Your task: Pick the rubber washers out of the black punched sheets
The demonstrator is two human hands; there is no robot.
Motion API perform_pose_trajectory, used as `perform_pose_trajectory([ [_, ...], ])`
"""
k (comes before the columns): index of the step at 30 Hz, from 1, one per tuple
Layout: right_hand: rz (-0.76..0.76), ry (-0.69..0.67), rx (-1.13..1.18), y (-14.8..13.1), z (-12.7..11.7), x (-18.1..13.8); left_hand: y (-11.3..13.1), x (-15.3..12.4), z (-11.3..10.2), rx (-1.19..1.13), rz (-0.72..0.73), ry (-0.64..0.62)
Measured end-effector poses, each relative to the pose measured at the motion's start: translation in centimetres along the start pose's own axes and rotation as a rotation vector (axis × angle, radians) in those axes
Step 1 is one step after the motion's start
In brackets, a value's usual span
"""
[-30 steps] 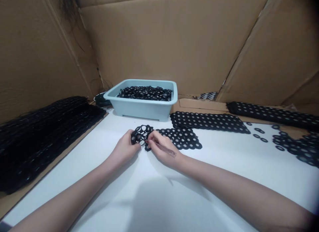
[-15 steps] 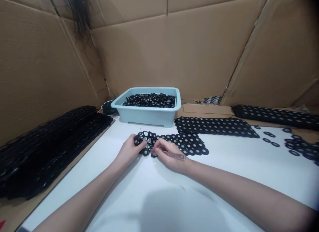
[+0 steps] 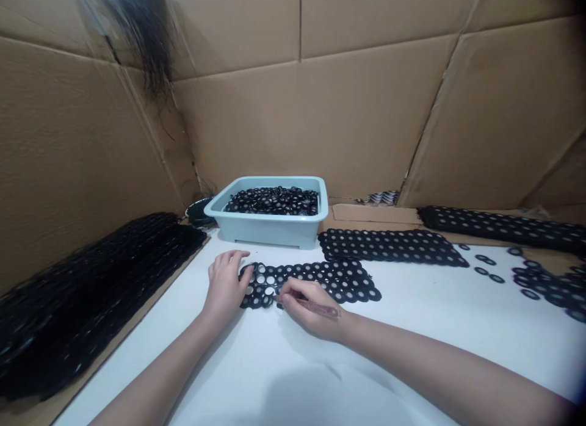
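Note:
A strip of joined black rings with pale centres lies flat on the white table. My left hand rests at its left end with fingers spread, the thumb touching the rings. My right hand pinches a slim reddish-brown tool, its tip at the strip's front edge. The tip is too small to make out. My right fingers cover part of the strip.
Behind the strip stands a light blue basin with loose black rings. A second ringed strip lies right of it, near scattered rings and another strip. Black strands are heaped left. Cardboard walls surround the table.
My left hand has let go of the strip's raised left end and now lies spread beside it. The strip's end has flattened onto the table. The camera view has tilted upward slightly.

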State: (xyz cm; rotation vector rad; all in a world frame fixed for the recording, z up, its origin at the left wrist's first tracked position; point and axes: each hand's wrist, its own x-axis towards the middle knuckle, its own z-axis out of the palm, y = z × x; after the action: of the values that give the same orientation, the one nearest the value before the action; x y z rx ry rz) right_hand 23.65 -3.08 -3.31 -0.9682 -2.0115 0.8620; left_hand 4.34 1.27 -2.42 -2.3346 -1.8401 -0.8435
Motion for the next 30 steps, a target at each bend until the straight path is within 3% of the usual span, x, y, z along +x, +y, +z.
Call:
perform_pose_trajectory([
  [6, 0.117, 0.127, 0.104, 0.0, -0.1, 0.3, 0.0, -0.4, 1.5, -0.090, 0.098, -0.122],
  [14, 0.071, 0.139, 0.099, 0.0, -0.4, 0.4, 0.2, -0.9, 2.2, -0.111, 0.166, -0.245],
  [25, -0.004, 0.187, -0.004, 0.8, 0.2, 0.3, 0.3, -0.8, 2.3, -0.167, 0.168, -0.230],
  [30, -0.049, 0.149, -0.071, 0.6, -0.2, 0.4, 0.3, -0.5, 2.2, -0.226, 0.169, -0.220],
])
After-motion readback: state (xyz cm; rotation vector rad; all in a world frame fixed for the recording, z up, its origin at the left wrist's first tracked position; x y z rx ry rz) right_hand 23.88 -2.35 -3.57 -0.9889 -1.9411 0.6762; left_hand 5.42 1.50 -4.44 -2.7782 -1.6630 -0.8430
